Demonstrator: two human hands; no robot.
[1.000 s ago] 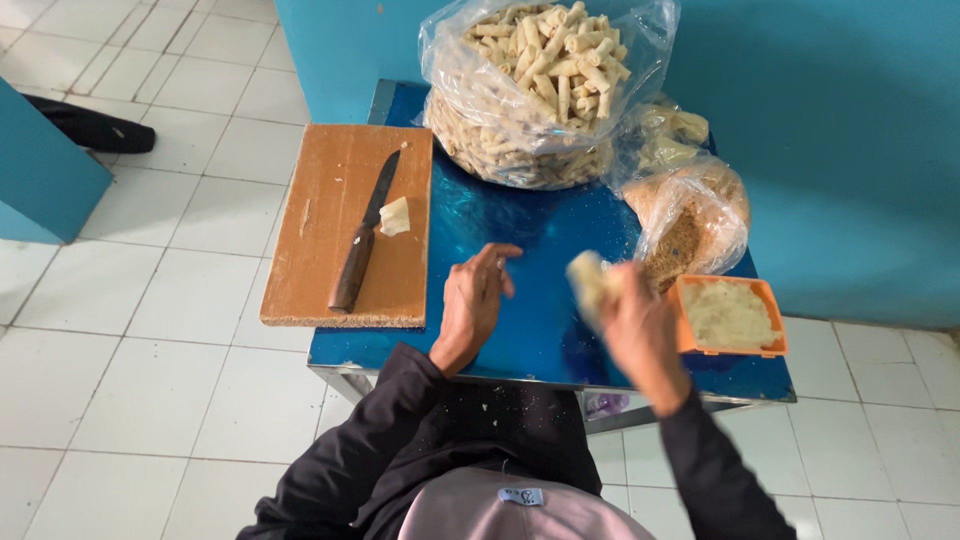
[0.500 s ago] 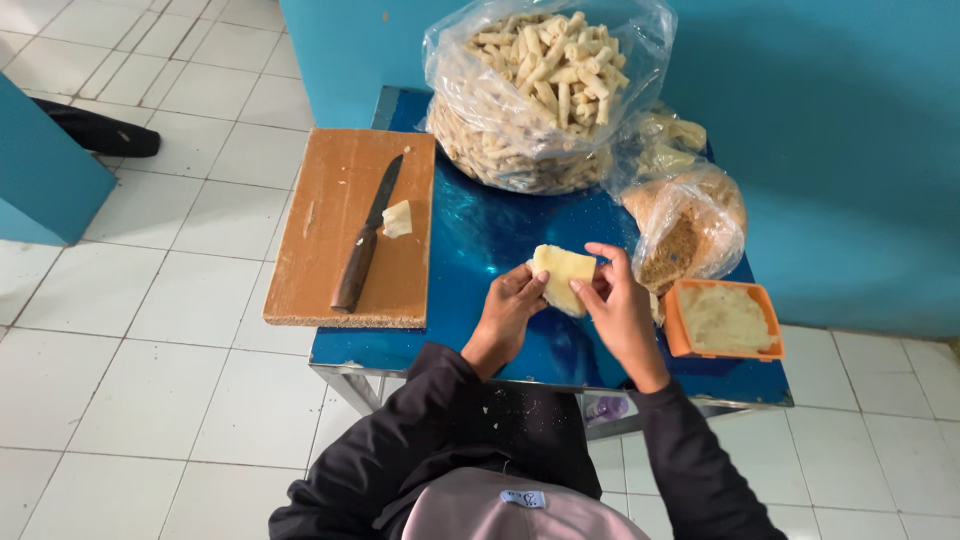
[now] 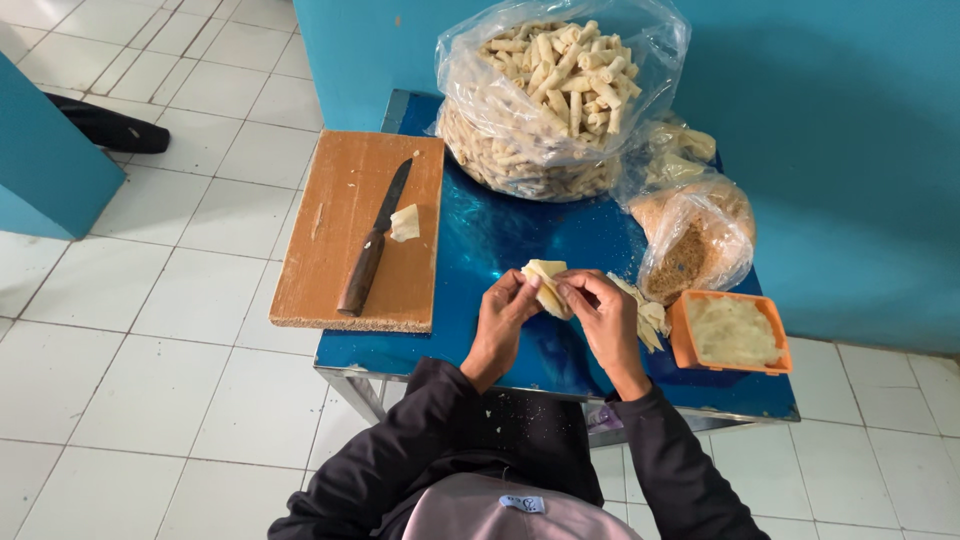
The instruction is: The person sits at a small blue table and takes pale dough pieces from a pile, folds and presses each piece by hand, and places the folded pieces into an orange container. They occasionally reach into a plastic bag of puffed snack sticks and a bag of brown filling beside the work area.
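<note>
Left hand (image 3: 503,318), right hand (image 3: 604,318) together, pinching

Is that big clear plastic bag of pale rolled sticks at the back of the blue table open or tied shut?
Open. The big clear plastic bag has its mouth spread wide, with the heaped rolls bare on top.

A small table (image 3: 480,240) with a shiny blue top stood on a white tiled floor (image 3: 150,390). On it lay a wooden cutting board (image 3: 340,260) overhanging the left edge, a large clear bag of pale rolled sticks (image 3: 550,100), a smaller bag of what looked like crumbs (image 3: 695,240), and an orange tub (image 3: 730,332) of pale filling
</note>
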